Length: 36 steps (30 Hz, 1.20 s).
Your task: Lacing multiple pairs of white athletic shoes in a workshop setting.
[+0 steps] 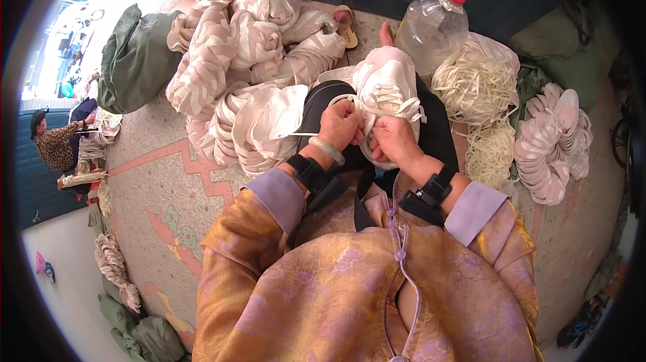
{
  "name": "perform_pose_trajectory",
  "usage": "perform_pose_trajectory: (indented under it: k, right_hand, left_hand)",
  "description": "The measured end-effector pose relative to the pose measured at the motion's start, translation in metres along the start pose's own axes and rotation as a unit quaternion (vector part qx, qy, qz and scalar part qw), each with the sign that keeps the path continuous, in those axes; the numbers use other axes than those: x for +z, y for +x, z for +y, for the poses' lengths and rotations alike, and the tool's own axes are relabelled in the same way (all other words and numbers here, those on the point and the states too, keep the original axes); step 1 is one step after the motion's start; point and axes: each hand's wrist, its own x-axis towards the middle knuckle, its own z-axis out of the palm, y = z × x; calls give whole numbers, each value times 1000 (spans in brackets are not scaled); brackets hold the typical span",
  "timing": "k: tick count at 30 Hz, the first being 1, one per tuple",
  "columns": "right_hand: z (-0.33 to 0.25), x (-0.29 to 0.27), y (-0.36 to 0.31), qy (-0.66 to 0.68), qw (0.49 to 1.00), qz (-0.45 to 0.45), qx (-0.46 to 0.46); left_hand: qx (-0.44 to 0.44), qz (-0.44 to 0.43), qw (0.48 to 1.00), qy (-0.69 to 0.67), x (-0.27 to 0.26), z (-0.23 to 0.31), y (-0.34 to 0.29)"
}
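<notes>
A white and pale pink sneaker (385, 69) rests on my lap between my knees, with loose white lacing across its front. My left hand (342, 123) is closed in a pinch on a white shoelace (350, 98), which loops above the fingers; a thin end sticks out to the left. Close beside it, my right hand (396, 140) is closed at the shoe's opening. White lace shows at its fingertips, though the fingers partly hide what they grip.
Piled shoe uppers (259, 46) lie ahead on the left, more stacked uppers (548, 147) at right. Bundled white laces (474, 86) sit by my right knee, near a clear plastic jug (431, 29) with a red cap. A green sack (138, 59) and another seated person (57, 140) are left.
</notes>
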Motion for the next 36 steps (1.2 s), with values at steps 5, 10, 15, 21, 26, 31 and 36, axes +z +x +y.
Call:
perform_pose_trajectory:
  k: [5, 10, 15, 21, 26, 31, 36]
  right_hand:
    - [0, 5, -2, 35, 998, 35, -28]
    - [-2, 4, 0, 58, 996, 48, -46]
    - [-3, 1, 2, 41, 996, 41, -74]
    - [-2, -2, 9, 59, 993, 45, -92]
    - [-2, -5, 21, 40, 993, 39, -106]
    - [4, -6, 20, -9, 991, 44, -128]
    - [2, -9, 16, -26, 990, 42, -130]
  left_hand:
    - [13, 8, 1000, 14, 2, -3, 0]
    - [145, 55, 972, 179, 2, -10, 8]
    - [286, 92, 913, 277, 6, -16, 15]
    - [126, 81, 973, 174, 10, -12, 15]
    - [91, 87, 985, 121, 9, -15, 24]
    - [52, 115, 987, 99, 15, -14, 21]
    - [20, 96, 994, 39, 22, -2, 15]
